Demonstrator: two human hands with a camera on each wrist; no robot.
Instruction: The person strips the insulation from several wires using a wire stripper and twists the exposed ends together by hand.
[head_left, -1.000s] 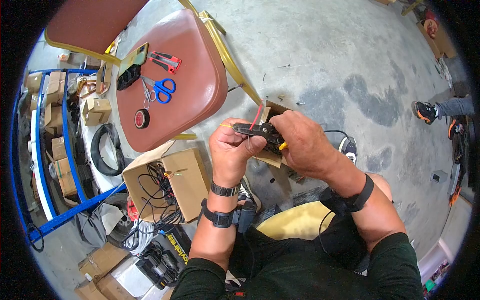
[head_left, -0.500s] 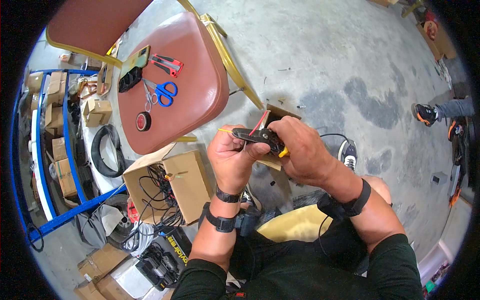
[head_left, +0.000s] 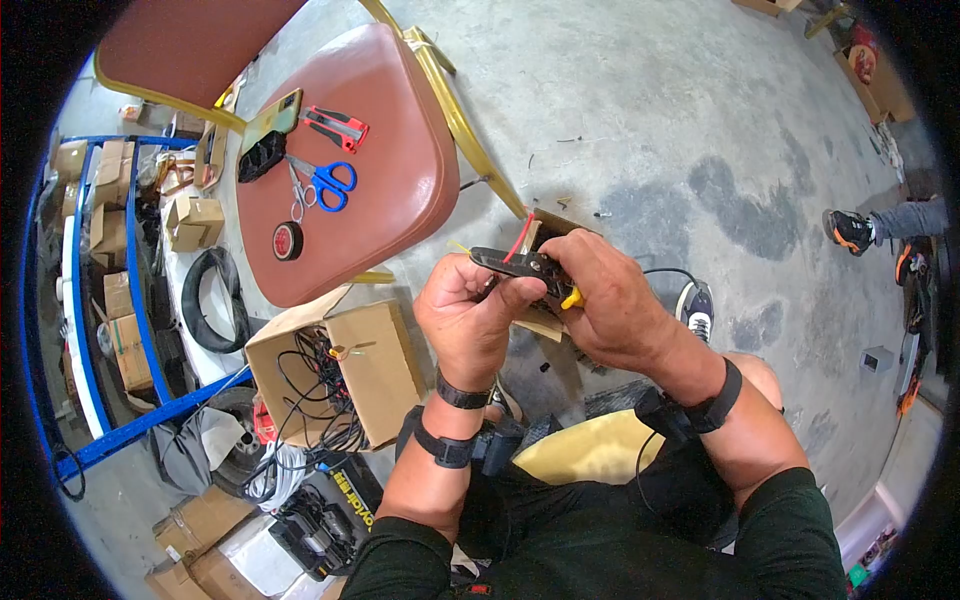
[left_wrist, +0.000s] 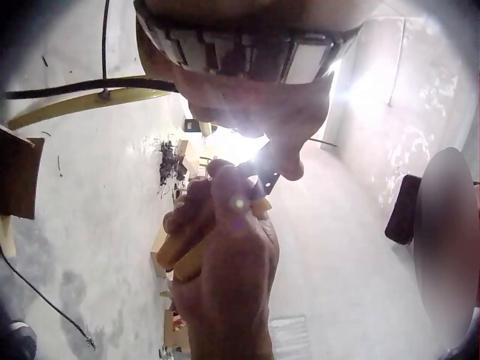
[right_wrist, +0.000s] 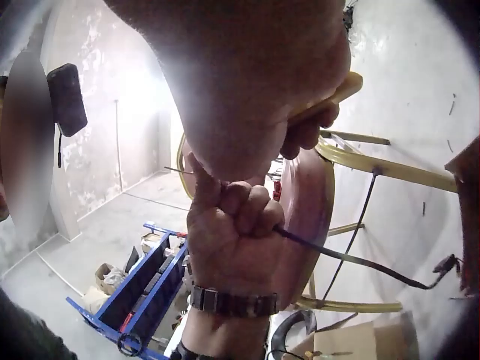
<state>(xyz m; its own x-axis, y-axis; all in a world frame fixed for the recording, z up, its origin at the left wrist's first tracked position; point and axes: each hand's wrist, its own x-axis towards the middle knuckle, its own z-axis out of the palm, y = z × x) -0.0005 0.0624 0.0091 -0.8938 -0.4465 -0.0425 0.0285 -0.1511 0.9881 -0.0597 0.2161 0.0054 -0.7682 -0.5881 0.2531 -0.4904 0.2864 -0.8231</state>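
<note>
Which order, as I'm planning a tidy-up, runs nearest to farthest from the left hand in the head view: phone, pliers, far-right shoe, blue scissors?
1. Pliers: right at the left hand.
2. Blue scissors: on the chair seat.
3. Phone: same seat, beyond the scissors.
4. Far-right shoe: across the floor.

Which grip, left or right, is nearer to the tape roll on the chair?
Left. In the head view, the left grip is to the right of the tape roll and lower, not touching it; the right grip is farther right, beyond the left one.
</note>
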